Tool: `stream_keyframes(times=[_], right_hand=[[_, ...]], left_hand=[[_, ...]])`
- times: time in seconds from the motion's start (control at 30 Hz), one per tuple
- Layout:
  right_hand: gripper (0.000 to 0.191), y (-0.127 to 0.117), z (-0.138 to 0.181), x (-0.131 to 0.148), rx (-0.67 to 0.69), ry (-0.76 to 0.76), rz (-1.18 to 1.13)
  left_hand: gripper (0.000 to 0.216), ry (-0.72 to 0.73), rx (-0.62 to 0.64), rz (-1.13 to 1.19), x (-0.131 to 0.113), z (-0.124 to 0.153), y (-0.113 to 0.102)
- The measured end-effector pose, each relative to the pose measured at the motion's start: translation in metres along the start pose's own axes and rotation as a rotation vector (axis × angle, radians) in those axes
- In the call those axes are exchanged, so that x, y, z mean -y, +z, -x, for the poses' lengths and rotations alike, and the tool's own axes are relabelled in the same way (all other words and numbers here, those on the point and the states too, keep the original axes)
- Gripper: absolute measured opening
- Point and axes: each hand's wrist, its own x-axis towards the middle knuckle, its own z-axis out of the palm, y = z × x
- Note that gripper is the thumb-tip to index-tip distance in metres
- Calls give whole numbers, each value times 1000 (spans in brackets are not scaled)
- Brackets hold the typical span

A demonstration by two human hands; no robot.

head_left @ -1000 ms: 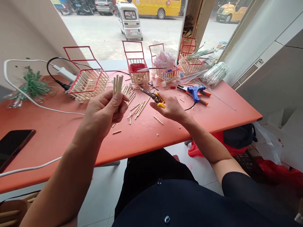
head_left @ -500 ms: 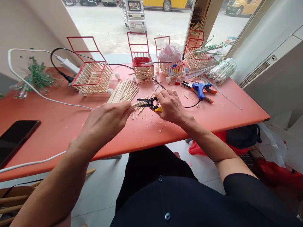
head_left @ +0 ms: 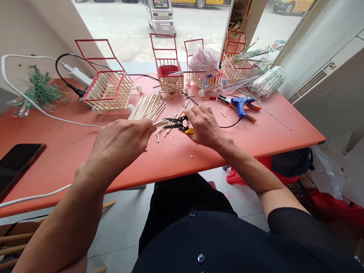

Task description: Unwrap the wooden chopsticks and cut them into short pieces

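Observation:
My right hand (head_left: 205,125) is closed round the yellow handles of black wire strippers (head_left: 176,123), whose jaws point left. My left hand (head_left: 125,138) pinches thin pale wooden sticks (head_left: 160,123), and their ends reach to the jaws. Whether the jaws are touching them I cannot tell. Behind my left hand lies a pile of similar wooden sticks (head_left: 149,106). A few loose sticks and small crumbs lie on the red table (head_left: 170,163) under the tool.
Small stick-built carts with red handles stand at the back, one cart (head_left: 109,91) at left. A blue glue gun (head_left: 241,106) lies right, over orange-handled pliers (head_left: 251,119). A phone (head_left: 19,163), a white cable (head_left: 51,110) and green-tipped strips (head_left: 40,89) are at left; a wrapped bundle (head_left: 269,83) is at right.
My left hand has shifted a little to the left with the sticks. My right hand and the wire strippers have barely moved. The camera view has shifted slightly.

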Motion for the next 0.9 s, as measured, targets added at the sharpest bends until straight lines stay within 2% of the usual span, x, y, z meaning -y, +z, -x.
stream_keyframes(times=[0.1, 0.17, 0.3, 0.43, 0.57, 0.63, 0.77, 0.9], right_hand=[[52, 0, -1, -6, -15, 36, -7], [54, -2, -2, -13, -76, 76, -26], [55, -14, 3, -38, -231, 148, -79], [50, -41, 28, -72, -334, 230, -87], [48, -69, 67, -113, -393, 423, 9], [46, -79, 88, -133, -369, 582, 104], [40, -89, 125, -166, -223, 903, 252], [43, -88, 152, -190, -125, 1122, 321]], left_hand=[[35, -7, -69, 169, 6, -1, 2], [37, -7, -79, 289, 9, -2, 7], [33, 29, 53, 495, 6, -1, 24], [22, 102, 157, 471, -6, 4, 45], [19, 202, 158, 421, -14, 4, 60], [20, 243, 135, 395, -16, 2, 64], [24, 233, 152, 316, -16, -5, 63], [30, 218, 158, 319, -14, -8, 57]])
